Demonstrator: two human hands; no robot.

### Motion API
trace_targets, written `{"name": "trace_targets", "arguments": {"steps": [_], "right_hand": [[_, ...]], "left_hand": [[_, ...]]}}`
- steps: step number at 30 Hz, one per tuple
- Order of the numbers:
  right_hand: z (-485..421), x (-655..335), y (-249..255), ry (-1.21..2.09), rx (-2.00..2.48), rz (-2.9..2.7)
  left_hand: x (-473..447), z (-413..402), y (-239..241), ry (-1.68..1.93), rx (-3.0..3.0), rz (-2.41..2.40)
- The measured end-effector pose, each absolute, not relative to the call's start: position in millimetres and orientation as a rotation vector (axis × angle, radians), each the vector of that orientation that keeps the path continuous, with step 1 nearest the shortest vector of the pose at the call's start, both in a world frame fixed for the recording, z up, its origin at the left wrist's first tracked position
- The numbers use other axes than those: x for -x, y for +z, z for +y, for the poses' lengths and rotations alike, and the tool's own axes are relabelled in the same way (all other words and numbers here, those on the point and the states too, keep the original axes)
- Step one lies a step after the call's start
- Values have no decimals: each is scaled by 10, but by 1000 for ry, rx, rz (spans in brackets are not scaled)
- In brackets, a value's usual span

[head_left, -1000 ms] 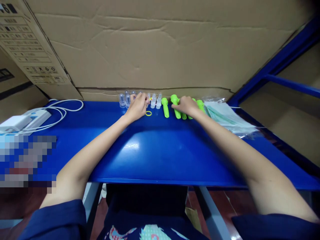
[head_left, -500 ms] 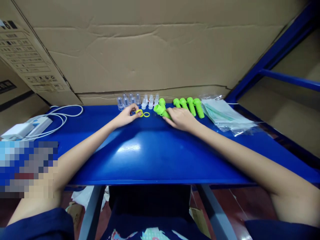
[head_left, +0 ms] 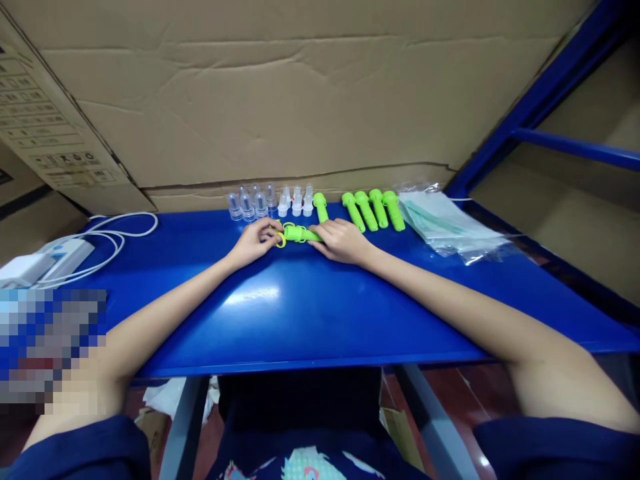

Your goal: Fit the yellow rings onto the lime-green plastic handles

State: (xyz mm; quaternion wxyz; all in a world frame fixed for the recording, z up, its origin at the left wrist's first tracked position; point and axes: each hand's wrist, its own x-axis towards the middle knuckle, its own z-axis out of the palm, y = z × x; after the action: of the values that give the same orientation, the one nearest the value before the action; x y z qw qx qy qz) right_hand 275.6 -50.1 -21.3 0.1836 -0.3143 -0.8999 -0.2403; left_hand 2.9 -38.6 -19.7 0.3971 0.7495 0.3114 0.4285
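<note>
My left hand (head_left: 254,243) pinches a thin yellow ring (head_left: 283,241) between thumb and fingers; whether more rings are in the grip I cannot tell. My right hand (head_left: 345,241) is closed around the narrow end of a bright green flashlight-shaped tube (head_left: 296,233). It lies sideways, its wide end toward the left hand and close to the ring. Another green tube (head_left: 320,204) lies just behind the right hand. Beyond the left hand stand several clear plastic domes (head_left: 247,205), and beside them clear cones with white bases (head_left: 297,204).
Several more green tubes (head_left: 373,212) lie in a row to the right, next to clear plastic bags (head_left: 445,223). A white power strip with a cable (head_left: 67,260) sits at the left. Cardboard (head_left: 270,113) walls the back of the blue table (head_left: 300,320).
My right hand has brought the green tube left and turned its wide end toward my left hand. The yellow ring that lay loose on the table no longer shows there.
</note>
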Motion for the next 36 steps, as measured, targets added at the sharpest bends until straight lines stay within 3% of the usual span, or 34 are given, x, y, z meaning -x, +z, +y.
{"name": "trace_targets", "arguments": {"steps": [16, 24, 36], "right_hand": [[-524, -2761, -225, -762, 698, -2521], [-529, -2758, -223, -780, 644, -2499], [-496, -2641, -152, -741, 626, -2555]], "left_hand": [[-122, -537, -140, 1391, -1849, 953], [-139, -578, -112, 1182, -1636, 941], [12, -580, -28, 1172, -1525, 936]]}}
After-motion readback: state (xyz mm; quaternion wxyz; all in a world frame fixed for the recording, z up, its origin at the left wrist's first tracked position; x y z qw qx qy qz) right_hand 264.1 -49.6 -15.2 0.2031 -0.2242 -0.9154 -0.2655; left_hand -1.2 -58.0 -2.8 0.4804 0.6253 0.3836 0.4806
